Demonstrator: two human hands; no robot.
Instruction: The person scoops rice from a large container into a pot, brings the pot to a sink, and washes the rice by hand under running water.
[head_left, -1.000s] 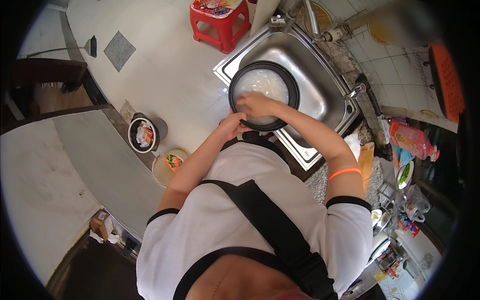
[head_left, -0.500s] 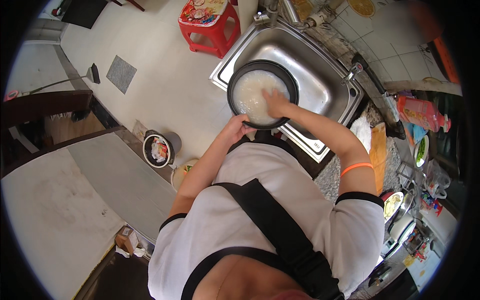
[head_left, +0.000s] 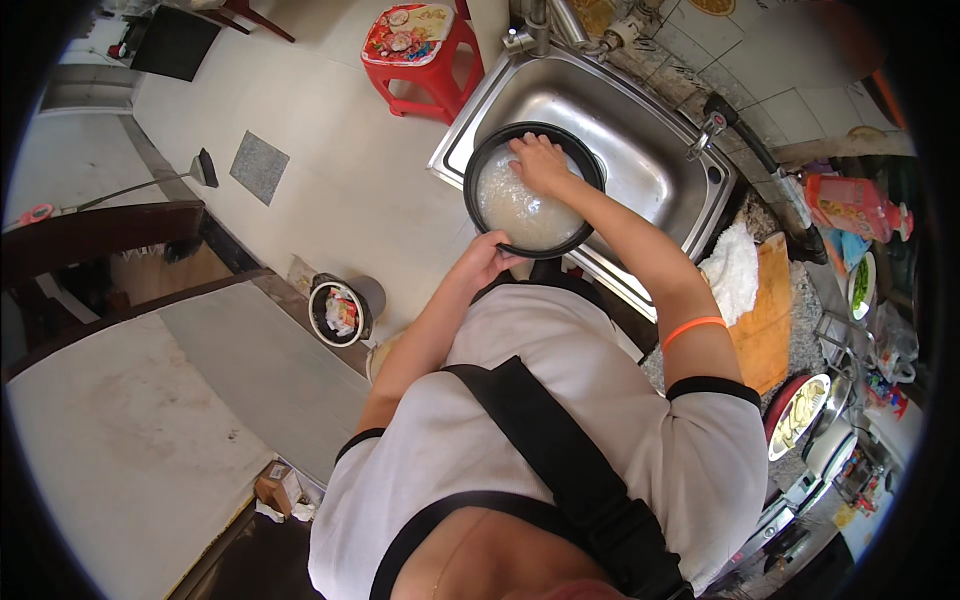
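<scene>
A round black pot (head_left: 482, 227) holds cloudy whitish water with what looks like rice (head_left: 525, 208) in it. It sits over the left end of the steel sink (head_left: 640, 165), close to my body. My left hand (head_left: 485, 258) grips the near left part of the pot's rim, thumb on top and fingers mostly hidden beneath. Over the far side of the water is my right hand (head_left: 541, 164), palm down with fingers stretched and somewhat apart. Its fingertips are at the water near the far rim, and it holds nothing that I can see.
A faucet (head_left: 538, 25) stands at the sink's far left corner. Right of me, the counter bears a white cloth (head_left: 732, 272), a wooden cutting board (head_left: 768, 330) and a bowl of sliced food (head_left: 800, 415). A red stool (head_left: 425, 60) and a trash bin (head_left: 368, 295) stand on the floor at left.
My right hand has moved from the right middle of the water to the pot's far side. My left hand stays on the rim. The whole view has shifted slightly.
</scene>
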